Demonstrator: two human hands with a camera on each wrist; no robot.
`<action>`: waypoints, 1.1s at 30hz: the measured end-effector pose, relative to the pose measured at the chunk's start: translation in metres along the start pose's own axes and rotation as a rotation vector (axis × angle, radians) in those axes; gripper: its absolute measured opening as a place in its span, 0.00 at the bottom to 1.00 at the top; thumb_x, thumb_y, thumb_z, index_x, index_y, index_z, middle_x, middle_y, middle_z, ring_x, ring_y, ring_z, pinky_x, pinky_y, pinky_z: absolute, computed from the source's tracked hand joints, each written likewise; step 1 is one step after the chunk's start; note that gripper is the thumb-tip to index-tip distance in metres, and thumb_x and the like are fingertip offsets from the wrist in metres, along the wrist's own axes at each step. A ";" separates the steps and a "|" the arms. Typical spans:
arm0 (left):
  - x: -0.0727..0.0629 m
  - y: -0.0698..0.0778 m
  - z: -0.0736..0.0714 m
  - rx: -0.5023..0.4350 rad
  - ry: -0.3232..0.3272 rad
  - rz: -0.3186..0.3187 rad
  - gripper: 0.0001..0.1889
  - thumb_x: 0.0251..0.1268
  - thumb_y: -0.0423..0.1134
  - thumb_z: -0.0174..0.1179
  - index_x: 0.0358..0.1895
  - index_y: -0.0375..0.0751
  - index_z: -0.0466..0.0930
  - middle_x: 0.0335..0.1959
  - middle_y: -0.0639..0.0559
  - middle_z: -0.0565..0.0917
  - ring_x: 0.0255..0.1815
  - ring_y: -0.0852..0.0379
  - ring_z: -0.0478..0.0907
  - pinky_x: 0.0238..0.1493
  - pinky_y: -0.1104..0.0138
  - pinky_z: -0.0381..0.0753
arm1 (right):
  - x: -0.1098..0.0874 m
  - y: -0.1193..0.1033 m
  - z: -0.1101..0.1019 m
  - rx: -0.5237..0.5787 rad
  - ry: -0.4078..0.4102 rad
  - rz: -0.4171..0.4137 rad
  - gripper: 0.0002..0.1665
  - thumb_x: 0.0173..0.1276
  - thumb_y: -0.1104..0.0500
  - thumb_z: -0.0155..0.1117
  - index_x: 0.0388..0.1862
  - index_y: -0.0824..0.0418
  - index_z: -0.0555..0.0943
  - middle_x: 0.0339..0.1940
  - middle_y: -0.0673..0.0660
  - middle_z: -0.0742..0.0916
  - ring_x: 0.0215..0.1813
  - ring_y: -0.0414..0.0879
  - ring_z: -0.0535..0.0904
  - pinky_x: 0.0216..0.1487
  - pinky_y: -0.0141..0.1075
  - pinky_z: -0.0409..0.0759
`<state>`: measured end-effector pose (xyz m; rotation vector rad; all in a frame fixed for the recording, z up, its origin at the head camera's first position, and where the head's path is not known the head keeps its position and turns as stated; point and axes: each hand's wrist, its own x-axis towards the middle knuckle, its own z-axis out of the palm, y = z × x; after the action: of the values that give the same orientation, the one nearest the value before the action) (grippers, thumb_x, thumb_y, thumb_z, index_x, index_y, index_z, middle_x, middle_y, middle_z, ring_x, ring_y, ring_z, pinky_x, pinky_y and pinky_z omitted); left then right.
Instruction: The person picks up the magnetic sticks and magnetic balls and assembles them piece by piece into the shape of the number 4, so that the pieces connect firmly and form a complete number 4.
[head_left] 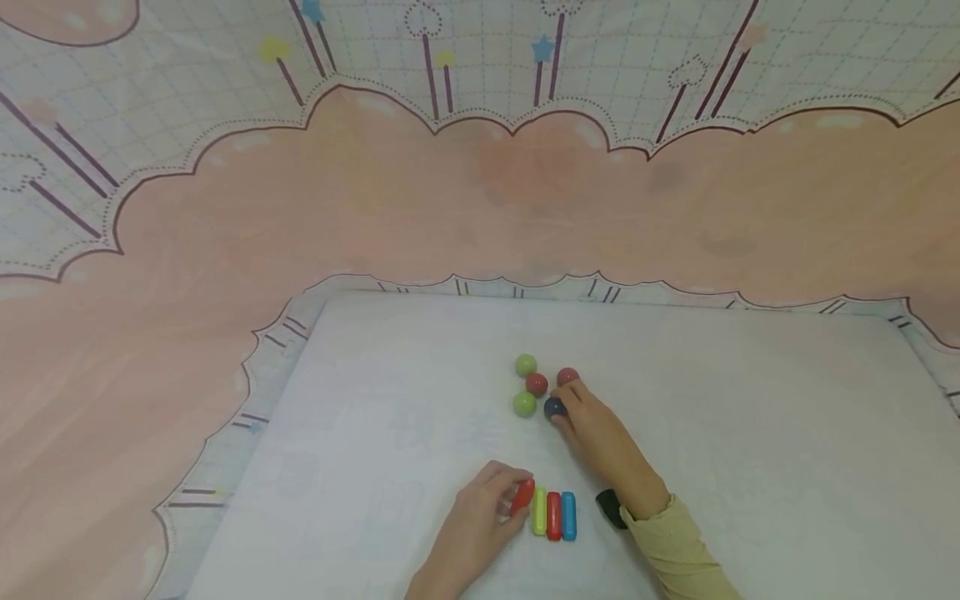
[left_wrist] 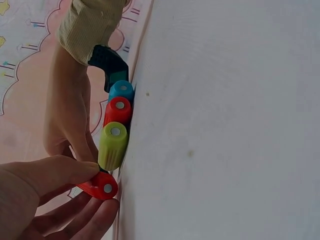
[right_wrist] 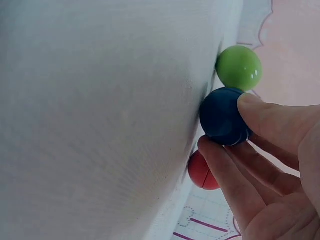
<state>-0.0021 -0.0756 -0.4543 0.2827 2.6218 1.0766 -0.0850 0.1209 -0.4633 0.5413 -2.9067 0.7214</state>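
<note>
In the head view my left hand (head_left: pixel 480 508) pinches a short red magnetic stick (head_left: pixel 522 497) between thumb and fingers; a silver dot marks its end in the left wrist view. Just right of it lie side by side a yellow-green stick (head_left: pixel 539 511), another red stick (head_left: pixel 554 516) and a blue stick (head_left: pixel 569 516). Farther up the white surface, my right hand (head_left: pixel 603 433) grips a dark blue ball (right_wrist: pixel 223 116) with thumb and fingertips. Around that ball are two green balls, one (head_left: pixel 526 365) behind the other (head_left: pixel 524 404), and two red balls, one (head_left: pixel 536 384) left of the fingers, one (head_left: pixel 567 377) beyond them.
The white board (head_left: pixel 360 417) lies on a cloth (head_left: pixel 480 208) printed with pink clouds, stars and lines. A dark wrist device (head_left: pixel 612 508) sits at the right cuff (head_left: pixel 671 533), close to the blue stick.
</note>
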 end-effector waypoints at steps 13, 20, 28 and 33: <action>0.007 0.002 -0.005 0.055 0.038 0.067 0.21 0.58 0.37 0.72 0.55 0.55 0.81 0.47 0.60 0.81 0.37 0.68 0.76 0.42 0.76 0.82 | -0.007 -0.001 -0.007 0.032 0.042 -0.029 0.18 0.65 0.64 0.71 0.52 0.66 0.79 0.48 0.56 0.80 0.48 0.45 0.80 0.56 0.41 0.83; 0.012 0.004 -0.007 0.077 0.069 0.093 0.23 0.58 0.37 0.72 0.57 0.54 0.80 0.47 0.59 0.82 0.39 0.67 0.77 0.44 0.74 0.83 | -0.010 -0.001 -0.010 0.046 0.015 -0.002 0.20 0.66 0.63 0.70 0.55 0.65 0.78 0.50 0.56 0.80 0.49 0.45 0.79 0.57 0.41 0.82; 0.020 0.005 -0.011 0.066 0.084 0.090 0.21 0.60 0.37 0.70 0.56 0.51 0.79 0.46 0.58 0.84 0.39 0.65 0.78 0.43 0.73 0.83 | -0.014 -0.004 -0.014 0.048 0.025 -0.011 0.21 0.64 0.63 0.71 0.55 0.65 0.78 0.50 0.56 0.79 0.49 0.45 0.79 0.57 0.41 0.82; 0.025 0.007 -0.014 0.079 0.095 0.100 0.19 0.61 0.37 0.70 0.55 0.52 0.80 0.45 0.59 0.84 0.41 0.64 0.79 0.45 0.71 0.83 | -0.016 -0.003 -0.014 0.044 0.053 -0.030 0.22 0.62 0.62 0.73 0.54 0.64 0.78 0.50 0.56 0.80 0.48 0.44 0.80 0.56 0.40 0.82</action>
<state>-0.0301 -0.0732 -0.4448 0.3928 2.7659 1.0430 -0.0690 0.1304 -0.4524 0.5606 -2.8341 0.7856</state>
